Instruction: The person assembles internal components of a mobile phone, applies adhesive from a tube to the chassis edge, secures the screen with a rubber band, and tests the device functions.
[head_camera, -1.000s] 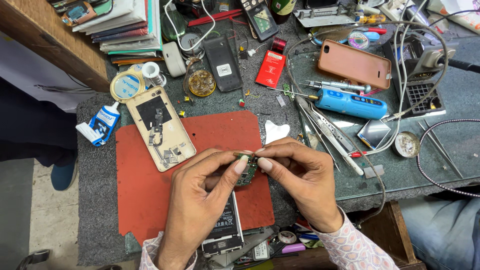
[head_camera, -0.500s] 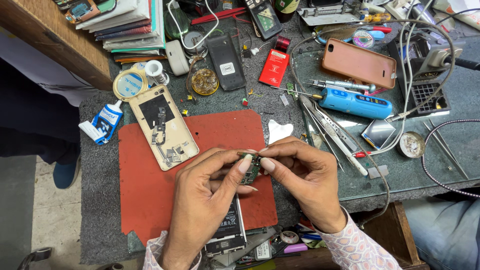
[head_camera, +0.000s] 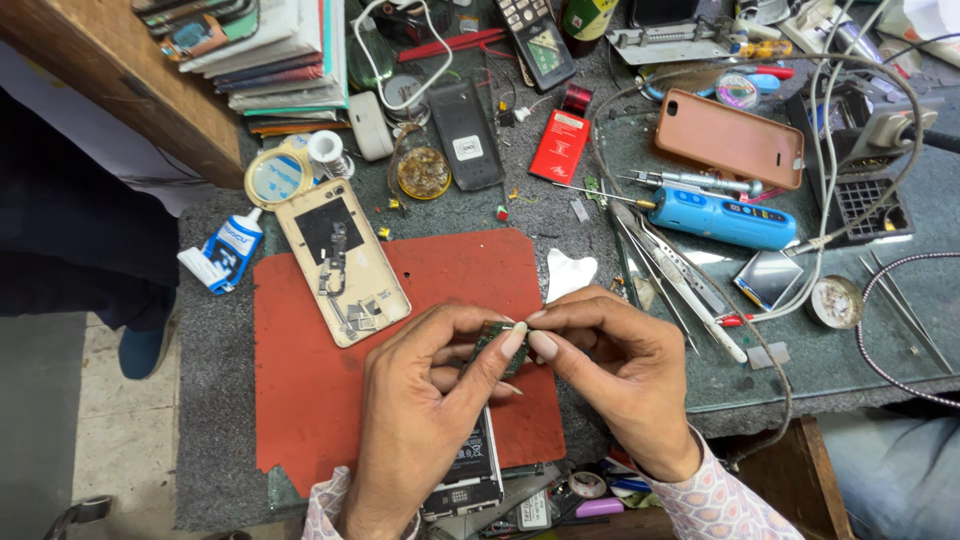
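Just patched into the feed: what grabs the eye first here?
Both hands, left hand and right hand, pinch a small circuit board above the red mat. An opened gold phone shell lies on the mat's upper left corner, and a blue electric screwdriver lies to the right amid scattered tools.

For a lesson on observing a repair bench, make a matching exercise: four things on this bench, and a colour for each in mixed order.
Things:
1. work mat
2. electric screwdriver
3. opened phone back shell
4. small circuit board held by both hands

Colours:
A. blue
B. green
C. red
D. gold

Pairs: 1-C, 2-A, 3-D, 4-B
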